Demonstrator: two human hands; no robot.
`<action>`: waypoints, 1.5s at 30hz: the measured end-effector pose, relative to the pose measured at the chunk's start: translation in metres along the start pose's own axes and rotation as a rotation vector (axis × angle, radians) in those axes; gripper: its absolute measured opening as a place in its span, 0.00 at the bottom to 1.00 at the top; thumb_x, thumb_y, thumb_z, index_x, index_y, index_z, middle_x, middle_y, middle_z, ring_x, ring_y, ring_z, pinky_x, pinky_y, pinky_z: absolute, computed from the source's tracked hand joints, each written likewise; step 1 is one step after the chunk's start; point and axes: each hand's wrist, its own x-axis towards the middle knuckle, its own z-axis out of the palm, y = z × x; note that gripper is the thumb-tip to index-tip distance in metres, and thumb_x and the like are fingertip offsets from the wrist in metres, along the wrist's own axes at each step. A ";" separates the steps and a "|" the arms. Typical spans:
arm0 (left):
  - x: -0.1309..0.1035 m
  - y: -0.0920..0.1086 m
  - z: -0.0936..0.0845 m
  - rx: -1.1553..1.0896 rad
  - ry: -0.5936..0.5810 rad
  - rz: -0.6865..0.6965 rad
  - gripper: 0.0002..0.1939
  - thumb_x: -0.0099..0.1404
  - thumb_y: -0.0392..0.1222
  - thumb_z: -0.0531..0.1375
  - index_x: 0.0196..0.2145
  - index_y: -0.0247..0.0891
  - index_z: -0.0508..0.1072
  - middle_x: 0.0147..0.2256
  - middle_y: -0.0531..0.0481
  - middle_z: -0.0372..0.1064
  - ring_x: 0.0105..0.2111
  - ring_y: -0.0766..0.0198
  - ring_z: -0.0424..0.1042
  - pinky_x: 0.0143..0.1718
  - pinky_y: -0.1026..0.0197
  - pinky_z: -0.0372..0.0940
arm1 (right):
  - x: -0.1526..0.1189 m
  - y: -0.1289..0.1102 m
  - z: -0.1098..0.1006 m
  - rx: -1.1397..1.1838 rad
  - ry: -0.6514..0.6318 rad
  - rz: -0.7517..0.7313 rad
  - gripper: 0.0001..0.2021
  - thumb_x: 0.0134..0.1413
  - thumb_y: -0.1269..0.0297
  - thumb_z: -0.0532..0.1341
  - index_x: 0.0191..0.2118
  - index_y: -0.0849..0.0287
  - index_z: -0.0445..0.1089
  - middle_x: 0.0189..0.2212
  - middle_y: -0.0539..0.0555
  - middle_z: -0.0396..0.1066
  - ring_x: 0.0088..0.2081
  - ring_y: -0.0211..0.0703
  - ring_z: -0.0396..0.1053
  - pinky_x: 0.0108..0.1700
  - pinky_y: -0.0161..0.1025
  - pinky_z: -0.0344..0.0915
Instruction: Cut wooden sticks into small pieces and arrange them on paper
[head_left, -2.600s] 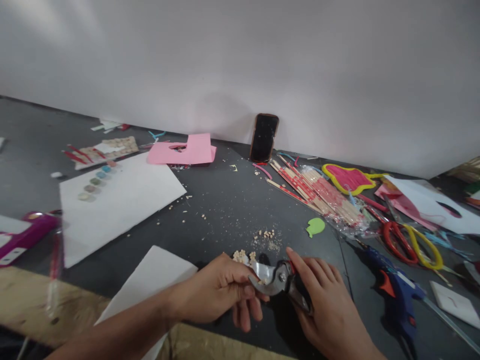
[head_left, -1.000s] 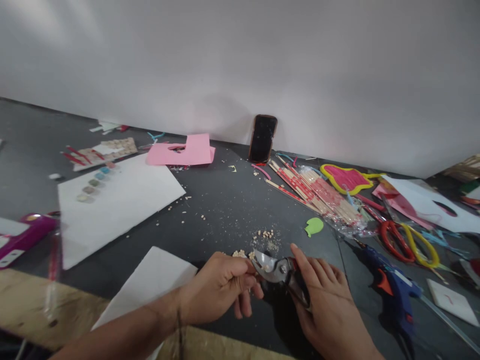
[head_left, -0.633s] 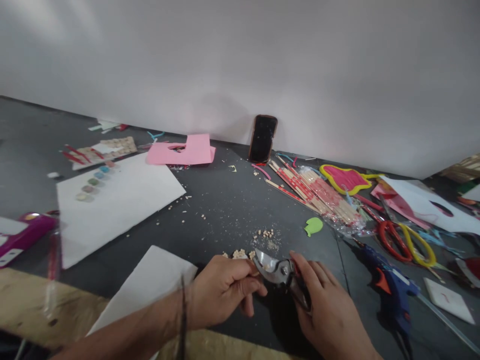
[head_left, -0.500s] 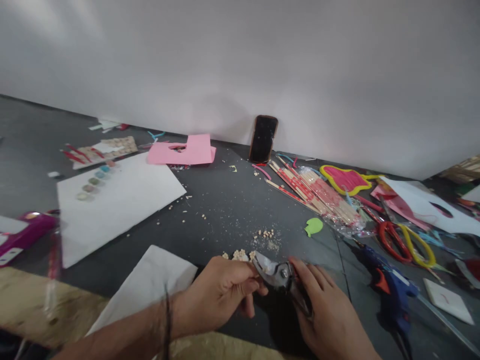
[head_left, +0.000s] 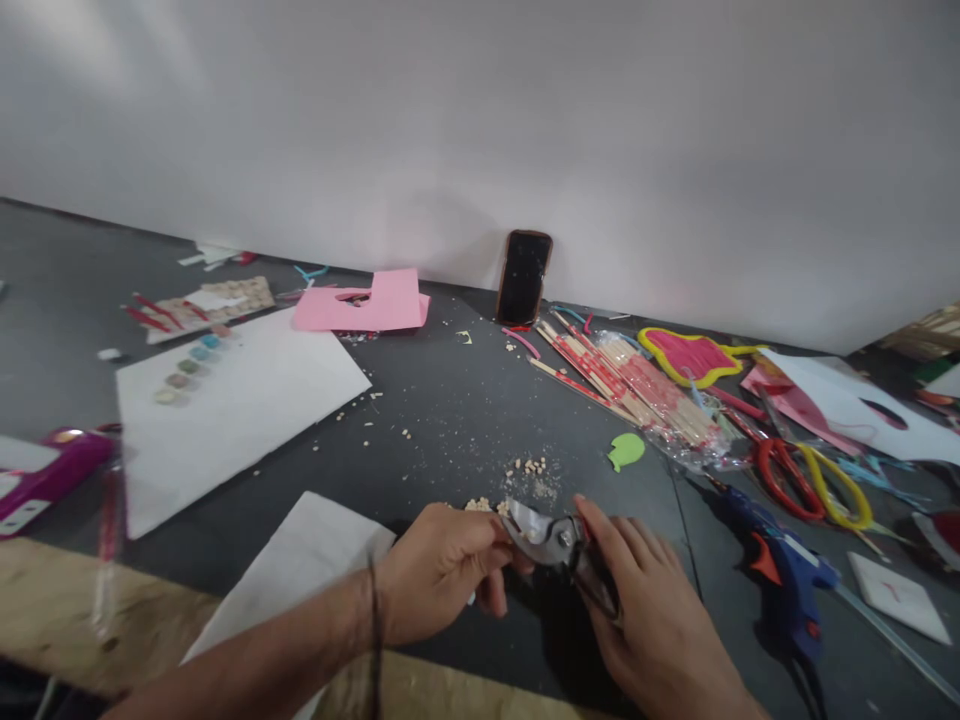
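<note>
Clippers, lower centre, have tipped up slightly, so clipping seems ongoing; right hand wraps their handles, left hand pinched, contents unclear.

The table is dark grey, with bare wood along its near side. Small pale bits are scattered across the middle. On the left lie two white sheets and pink paper; a phone stands at the back. On the right lie wooden sticks, some in clear plastic, a green cutout, scissors and a blue glue gun.
</note>
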 end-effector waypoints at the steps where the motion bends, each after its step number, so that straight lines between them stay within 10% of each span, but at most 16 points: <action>1: 0.000 0.000 0.000 -0.021 -0.013 -0.008 0.17 0.65 0.38 0.46 0.32 0.31 0.73 0.19 0.49 0.72 0.20 0.67 0.72 0.25 0.68 0.67 | 0.000 0.000 0.001 -0.016 0.013 0.014 0.34 0.46 0.72 0.54 0.61 0.55 0.45 0.44 0.58 0.65 0.43 0.50 0.63 0.43 0.48 0.62; 17: 0.000 -0.006 0.004 -0.378 -0.127 -0.020 0.25 0.65 0.57 0.45 0.30 0.32 0.69 0.20 0.49 0.70 0.14 0.71 0.67 0.19 0.69 0.66 | 0.002 0.002 0.003 0.108 -0.029 -0.061 0.35 0.47 0.72 0.54 0.62 0.57 0.41 0.46 0.58 0.62 0.45 0.49 0.60 0.47 0.48 0.61; 32: -0.001 0.001 0.001 -0.648 -0.102 -0.200 0.21 0.61 0.55 0.54 0.28 0.32 0.69 0.21 0.49 0.69 0.14 0.72 0.66 0.16 0.71 0.63 | -0.001 -0.005 -0.003 -0.102 0.194 -0.194 0.26 0.36 0.72 0.52 0.47 0.57 0.58 0.29 0.53 0.72 0.29 0.44 0.68 0.31 0.40 0.62; 45: 0.007 -0.016 0.001 -0.685 0.081 -0.219 0.14 0.62 0.48 0.56 0.34 0.33 0.69 0.26 0.50 0.70 0.16 0.72 0.68 0.17 0.70 0.62 | 0.012 0.019 0.006 -0.089 0.114 0.165 0.22 0.54 0.54 0.54 0.52 0.56 0.57 0.40 0.55 0.72 0.40 0.47 0.70 0.40 0.43 0.65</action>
